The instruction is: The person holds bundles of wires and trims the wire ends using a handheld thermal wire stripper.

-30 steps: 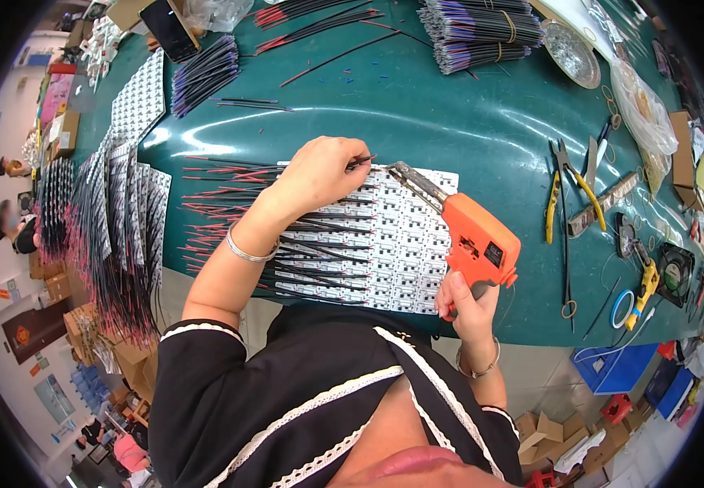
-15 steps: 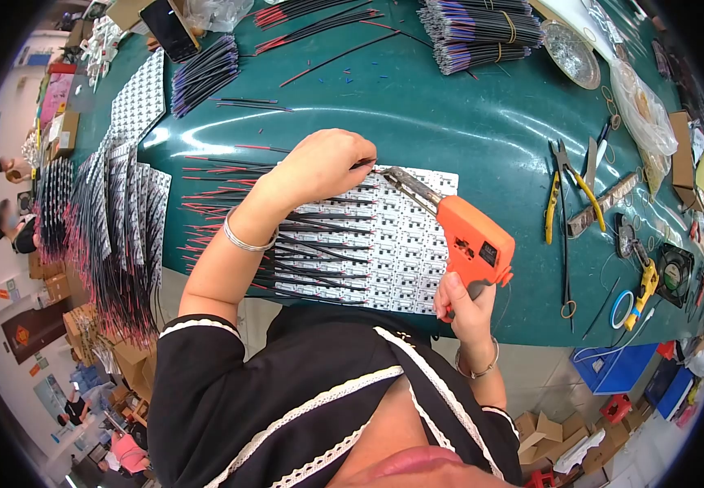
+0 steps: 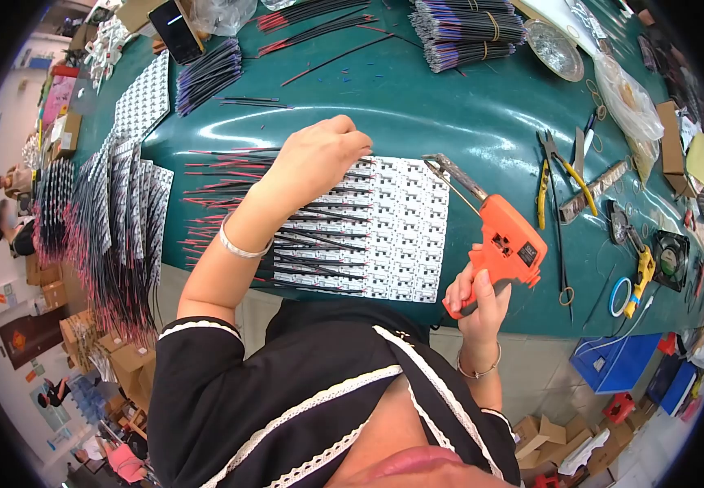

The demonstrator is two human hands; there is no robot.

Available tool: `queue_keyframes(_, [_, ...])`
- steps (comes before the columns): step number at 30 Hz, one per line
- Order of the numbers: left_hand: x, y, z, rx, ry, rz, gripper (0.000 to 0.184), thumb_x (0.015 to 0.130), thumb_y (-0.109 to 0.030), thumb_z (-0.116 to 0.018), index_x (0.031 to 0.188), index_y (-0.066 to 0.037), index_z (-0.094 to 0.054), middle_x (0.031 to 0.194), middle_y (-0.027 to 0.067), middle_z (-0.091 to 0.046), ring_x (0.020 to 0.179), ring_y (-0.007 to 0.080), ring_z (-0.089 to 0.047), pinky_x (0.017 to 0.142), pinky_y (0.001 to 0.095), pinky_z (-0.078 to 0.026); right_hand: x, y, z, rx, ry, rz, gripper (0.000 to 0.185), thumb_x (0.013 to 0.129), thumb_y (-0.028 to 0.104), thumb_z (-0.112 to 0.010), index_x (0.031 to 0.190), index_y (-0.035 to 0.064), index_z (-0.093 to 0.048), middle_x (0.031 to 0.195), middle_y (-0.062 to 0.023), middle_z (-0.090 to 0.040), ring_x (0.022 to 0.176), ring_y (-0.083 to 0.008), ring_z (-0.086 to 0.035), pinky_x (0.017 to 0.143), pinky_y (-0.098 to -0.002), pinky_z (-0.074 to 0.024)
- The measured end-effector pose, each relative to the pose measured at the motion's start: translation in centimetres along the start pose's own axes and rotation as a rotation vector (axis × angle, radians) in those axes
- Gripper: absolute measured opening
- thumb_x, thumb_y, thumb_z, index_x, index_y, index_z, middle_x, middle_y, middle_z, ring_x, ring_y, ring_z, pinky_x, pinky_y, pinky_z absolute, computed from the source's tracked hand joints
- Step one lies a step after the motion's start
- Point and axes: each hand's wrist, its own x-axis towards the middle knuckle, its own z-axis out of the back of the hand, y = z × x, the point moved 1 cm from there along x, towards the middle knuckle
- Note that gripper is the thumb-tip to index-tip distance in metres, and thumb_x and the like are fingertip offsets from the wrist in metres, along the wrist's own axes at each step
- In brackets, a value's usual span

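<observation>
A sheet of white circuit boards lies on the table, with rows of black and red wires across its left part. At the sheet's far edge my left hand is closed in a pinch on a thin wire, mostly hidden by the fingers. My right hand grips an orange soldering gun by its handle. The gun's metal tip points up and left, over the sheet's far right corner and apart from my left fingers.
More wired boards hang in a stack over the left table edge. Bundled wires and a phone lie at the back left. A metal dish, yellow-handled pliers and a small fan are on the right.
The soldering gun has moved right, its tip away from my left fingertips. My left hand has shifted slightly left and up, still pinched. The view has shifted slightly.
</observation>
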Motion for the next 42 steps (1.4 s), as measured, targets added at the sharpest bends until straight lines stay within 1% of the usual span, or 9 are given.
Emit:
queue_keyframes(3, [-1.4,-2.4,1.4,-0.032,-0.044,0.033,0.016,0.079,-0.011,-0.061,0.094,-0.005,-0.063,0.075,0.0099,-0.052,0.067,0.0277,-0.056,0.06,0.0357,-0.046,-0.8,0.0,-0.1,0.087,-0.049,0.006,0.033,0.09,0.018,-0.049,0.113,-0.0046,-0.042,0.061,-0.0043,-0.046,0.047,-0.0116,-0.048,0.045,-0.0261,-0.0428])
queue_keyframes(6, [-3.9,-4.3,0.7,-0.089,0.034,-0.003,0.022,0.078,-0.011,-0.062,0.101,-0.007,-0.061,0.077,0.01,-0.05,0.066,0.0282,-0.055,0.059,0.0361,-0.045,-1.3,-1.0,0.4,0.025,-0.06,0.086,0.032,0.089,0.016,-0.05,0.113,-0.004,-0.043,0.072,-0.0063,-0.05,0.063,-0.0157,-0.055,0.06,-0.0315,-0.0496])
queue_keyframes(9, [-6.6,-4.6,-1.6,-0.241,0.136,-0.035,0.026,0.079,-0.008,-0.062,0.103,-0.002,-0.058,0.082,0.0118,-0.051,0.074,0.0288,-0.055,0.064,0.0357,-0.045,-2.0,-1.6,0.1,-0.046,-0.114,0.155,0.032,0.089,0.015,-0.051,0.114,-0.0034,-0.043,0.088,-0.0087,-0.053,0.084,-0.0213,-0.058,0.08,-0.0374,-0.049])
queue_keyframes(15, [-9.6,-2.9,-4.4,-0.292,-0.063,-0.117,0.035,0.071,0.006,-0.058,0.105,-0.001,-0.058,0.085,0.0117,-0.052,0.079,0.0277,-0.053,0.07,0.0347,-0.045,-2.5,-2.7,-0.2,-0.037,-0.062,0.111,0.042,0.09,0.018,-0.05,0.122,-0.0036,-0.035,0.102,-0.0125,-0.051,0.102,-0.0289,-0.054,0.098,-0.0457,-0.0376])
queue_keyframes(21, [-7.5,0.1,-3.7,-0.247,-0.118,-0.108,0.032,0.075,0.004,-0.057,0.107,-0.001,-0.057,0.084,0.0121,-0.051,0.077,0.028,-0.051,0.07,0.0341,-0.044,-1.6,-2.6,-0.9,-0.074,-0.015,0.176,0.041,0.09,0.018,-0.05,0.122,-0.0034,-0.037,0.102,-0.0121,-0.052,0.099,-0.028,-0.055,0.096,-0.0465,-0.0379])
queue_keyframes(26, [-6.7,2.5,-2.8,-0.269,-0.13,-0.095,0.031,0.078,0.006,-0.051,0.109,-0.001,-0.056,0.085,0.0118,-0.05,0.078,0.0255,-0.051,0.071,0.0315,-0.043,-2.2,-1.8,-1.5,-0.092,-0.04,0.188,0.039,0.09,0.02,-0.047,0.121,-0.0026,-0.037,0.096,-0.0106,-0.052,0.078,-0.0217,-0.058,0.081,-0.0429,-0.0485])
queue_keyframes(29, [-6.9,2.5,-2.7,-0.292,-0.157,-0.023,0.028,0.078,0.005,-0.054,0.105,-0.002,-0.058,0.086,0.0111,-0.052,0.075,0.0248,-0.052,0.069,0.0308,-0.044,-2.6,-1.9,-1.1,-0.012,-0.051,0.187,0.039,0.089,0.018,-0.052,0.119,-0.0042,-0.041,0.094,-0.0102,-0.054,0.075,-0.0207,-0.06,0.076,-0.0394,-0.0506])
queue_keyframes(34, [-7.2,2.1,-2.4,-0.336,-0.213,-0.004,0.011,0.076,0.004,-0.058,0.086,-0.001,-0.058,0.078,0.01,-0.054,0.071,0.0266,-0.055,0.064,0.0319,-0.044,-3.3,-1.6,-1.0,-0.07,-0.043,0.169,0.04,0.09,0.019,-0.049,0.121,-0.0027,-0.037,0.093,-0.0099,-0.052,0.073,-0.0187,-0.058,0.073,-0.0372,-0.0506])
queue_keyframes(42, [-8.5,1.2,-1.4,-0.264,-0.087,-0.031,0.009,0.077,-0.002,-0.059,0.086,-0.002,-0.059,0.08,0.0107,-0.054,0.074,0.0289,-0.056,0.065,0.0342,-0.046,-4.9,-1.4,-0.5,-0.022,-0.016,0.137,0.044,0.088,0.019,-0.054,0.121,-0.0044,-0.038,0.082,-0.0091,-0.053,0.058,-0.0145,-0.053,0.053,-0.0274,-0.0462])
